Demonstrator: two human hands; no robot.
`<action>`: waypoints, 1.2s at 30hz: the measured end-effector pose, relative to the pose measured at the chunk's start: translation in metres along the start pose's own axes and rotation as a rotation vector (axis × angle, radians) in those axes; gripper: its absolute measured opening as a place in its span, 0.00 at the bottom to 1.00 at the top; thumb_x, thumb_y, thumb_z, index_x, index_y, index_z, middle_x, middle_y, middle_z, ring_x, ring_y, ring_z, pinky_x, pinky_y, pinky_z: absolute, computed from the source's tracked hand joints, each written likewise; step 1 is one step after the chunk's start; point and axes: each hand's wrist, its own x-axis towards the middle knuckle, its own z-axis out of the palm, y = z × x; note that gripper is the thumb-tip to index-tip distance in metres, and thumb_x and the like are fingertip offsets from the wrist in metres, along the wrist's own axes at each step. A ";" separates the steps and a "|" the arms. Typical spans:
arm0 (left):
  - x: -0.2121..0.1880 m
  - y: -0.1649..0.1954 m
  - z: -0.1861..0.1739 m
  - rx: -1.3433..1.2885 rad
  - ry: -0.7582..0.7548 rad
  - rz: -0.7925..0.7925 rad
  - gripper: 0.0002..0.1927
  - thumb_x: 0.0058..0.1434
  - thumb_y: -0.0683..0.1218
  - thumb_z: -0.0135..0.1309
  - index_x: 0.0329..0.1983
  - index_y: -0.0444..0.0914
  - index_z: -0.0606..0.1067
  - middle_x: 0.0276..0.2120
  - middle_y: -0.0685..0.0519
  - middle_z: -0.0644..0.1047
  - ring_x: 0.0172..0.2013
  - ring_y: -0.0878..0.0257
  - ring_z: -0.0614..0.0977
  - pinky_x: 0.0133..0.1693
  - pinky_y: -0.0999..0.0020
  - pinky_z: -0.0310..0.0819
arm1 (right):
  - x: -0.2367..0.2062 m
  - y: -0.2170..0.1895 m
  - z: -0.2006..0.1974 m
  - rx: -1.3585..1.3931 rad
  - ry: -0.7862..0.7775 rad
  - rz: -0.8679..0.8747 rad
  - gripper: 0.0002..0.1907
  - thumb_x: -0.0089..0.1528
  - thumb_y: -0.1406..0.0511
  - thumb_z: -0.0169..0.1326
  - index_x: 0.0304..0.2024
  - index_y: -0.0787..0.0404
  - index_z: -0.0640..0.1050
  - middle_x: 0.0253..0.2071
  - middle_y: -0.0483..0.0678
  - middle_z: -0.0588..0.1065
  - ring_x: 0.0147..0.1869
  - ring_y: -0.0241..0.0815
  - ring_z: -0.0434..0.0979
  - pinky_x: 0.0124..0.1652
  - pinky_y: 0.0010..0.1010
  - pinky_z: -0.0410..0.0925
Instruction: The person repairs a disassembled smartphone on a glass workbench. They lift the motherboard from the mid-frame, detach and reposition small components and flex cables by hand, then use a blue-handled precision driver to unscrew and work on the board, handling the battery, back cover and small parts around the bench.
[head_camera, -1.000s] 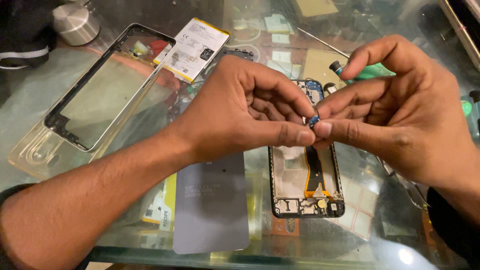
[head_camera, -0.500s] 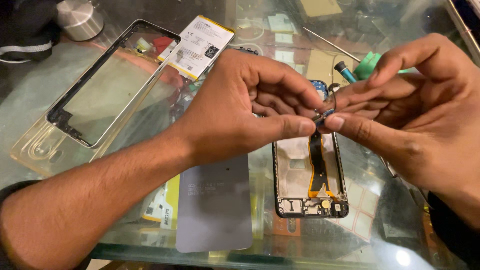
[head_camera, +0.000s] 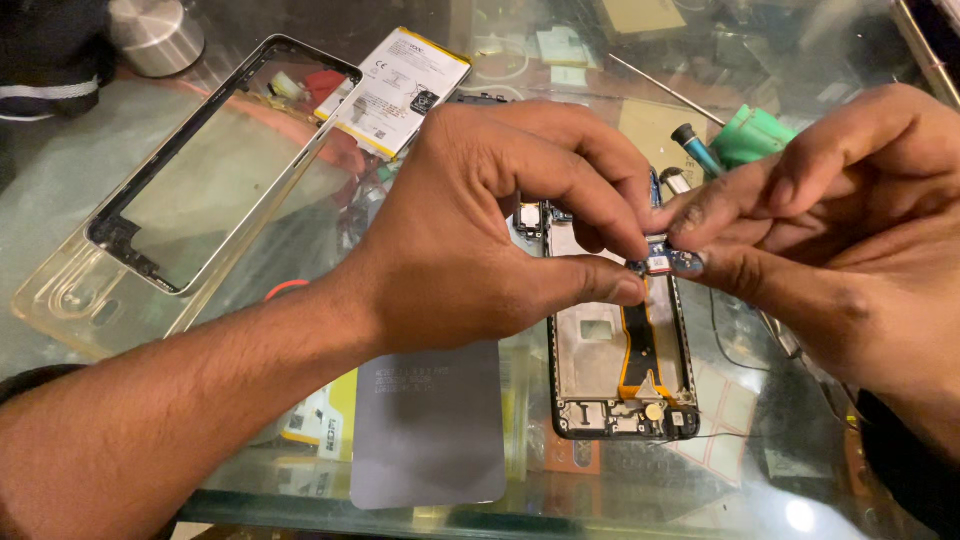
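Observation:
Both hands meet above an opened phone body (head_camera: 620, 385) lying on the glass table. Between them is a small blue circuit board piece (head_camera: 662, 262), pinched by the thumb and forefinger of my left hand (head_camera: 490, 220) and by the fingertips of my right hand (head_camera: 830, 240). The phone body shows its inner frame, an orange flex cable and small parts at its near end. Its far end is hidden behind my fingers.
An empty phone frame (head_camera: 215, 160) rests on a clear case at the left. A white battery (head_camera: 400, 85) lies behind it. A grey rectangular sheet (head_camera: 430, 430) lies near the front edge. A green-handled screwdriver (head_camera: 735, 135) and a metal cylinder (head_camera: 155, 35) sit further back.
Both hands have lifted slightly and shifted right over the phone body, still pinching the small board. The view has moved closer.

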 end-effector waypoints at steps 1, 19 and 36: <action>0.000 0.001 0.000 -0.001 0.000 0.003 0.09 0.55 0.37 0.72 0.36 0.37 0.82 0.41 0.55 0.80 0.41 0.70 0.84 0.44 0.75 0.84 | -0.001 0.001 0.000 0.027 -0.007 -0.010 0.22 0.60 0.82 0.57 0.46 0.61 0.62 0.40 0.57 0.78 0.55 0.50 0.85 0.54 0.39 0.76; -0.002 0.002 0.000 0.021 0.002 0.049 0.10 0.55 0.36 0.71 0.35 0.37 0.80 0.40 0.55 0.82 0.39 0.70 0.84 0.43 0.75 0.83 | -0.005 0.007 0.001 0.076 -0.037 -0.060 0.20 0.60 0.82 0.59 0.43 0.61 0.65 0.39 0.55 0.77 0.52 0.43 0.84 0.56 0.41 0.77; -0.003 0.004 0.001 0.050 0.005 0.086 0.09 0.56 0.32 0.65 0.34 0.36 0.78 0.40 0.54 0.81 0.39 0.69 0.83 0.43 0.74 0.81 | -0.002 -0.001 -0.002 0.120 -0.051 0.093 0.19 0.59 0.81 0.56 0.45 0.60 0.66 0.44 0.60 0.78 0.51 0.41 0.83 0.52 0.32 0.79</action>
